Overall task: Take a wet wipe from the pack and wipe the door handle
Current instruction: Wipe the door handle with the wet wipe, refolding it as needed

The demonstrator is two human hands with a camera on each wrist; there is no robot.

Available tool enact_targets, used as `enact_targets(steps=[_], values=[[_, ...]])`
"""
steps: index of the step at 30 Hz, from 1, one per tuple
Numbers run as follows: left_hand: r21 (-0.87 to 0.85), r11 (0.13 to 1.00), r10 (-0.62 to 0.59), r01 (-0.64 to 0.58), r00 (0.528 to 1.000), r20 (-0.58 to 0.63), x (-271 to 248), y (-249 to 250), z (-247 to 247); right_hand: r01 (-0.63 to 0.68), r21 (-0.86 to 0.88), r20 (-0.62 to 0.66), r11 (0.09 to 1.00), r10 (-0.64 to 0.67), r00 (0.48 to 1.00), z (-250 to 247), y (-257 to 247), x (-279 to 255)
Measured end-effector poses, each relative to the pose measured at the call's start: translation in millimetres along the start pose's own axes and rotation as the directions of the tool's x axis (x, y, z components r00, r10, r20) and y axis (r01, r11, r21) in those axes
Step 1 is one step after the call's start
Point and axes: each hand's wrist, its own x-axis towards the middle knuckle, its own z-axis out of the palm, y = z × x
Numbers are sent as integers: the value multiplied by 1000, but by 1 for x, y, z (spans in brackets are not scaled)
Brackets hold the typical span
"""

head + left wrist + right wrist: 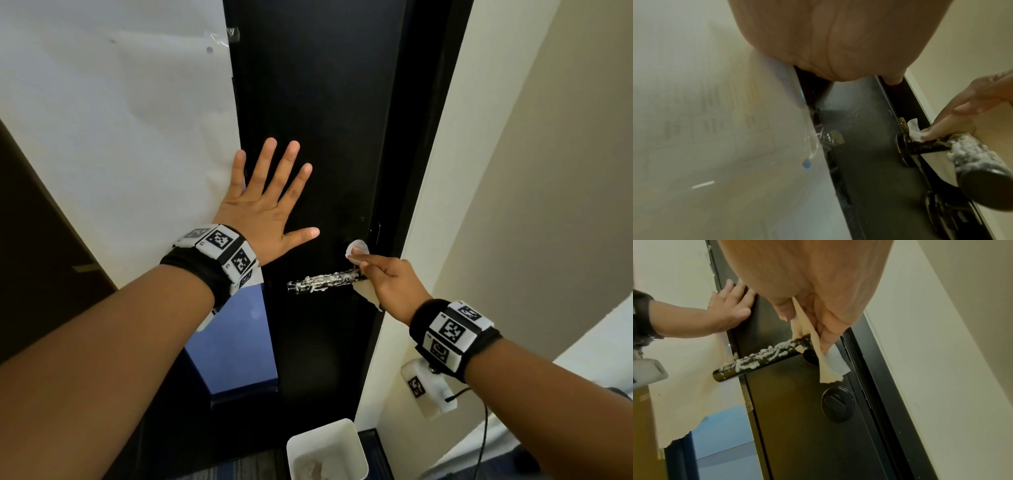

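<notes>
A black lever door handle (323,280) (974,155) (760,360) sticks out of the black door (325,120), smeared along its length with white foam. My right hand (383,277) (818,318) grips a white wet wipe (358,249) (915,131) (830,365) and holds it against the handle's inner end, by the door. My left hand (267,209) (729,308) lies flat on the door above and to the left of the handle, fingers spread and straight. The wipe pack is not in view.
A white bin (327,452) with crumpled wipes inside stands on the floor below the handle. A round black thumb-turn lock (837,404) sits under the handle. White paper (120,137) taped over the glass panel is left of the door; a cream wall (513,171) is right.
</notes>
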Motion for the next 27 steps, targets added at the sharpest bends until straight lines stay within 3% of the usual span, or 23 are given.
enact_targets(steps=[7,27], values=[[-5,1000,-1,1,1000,0,0,0,0,5,-130,0,992,-5,1000,2,-4,-6],[-17,1000,-4,5,1000,30,0,0,0,-105,183,-156,977,134,979,42,-20,-45]])
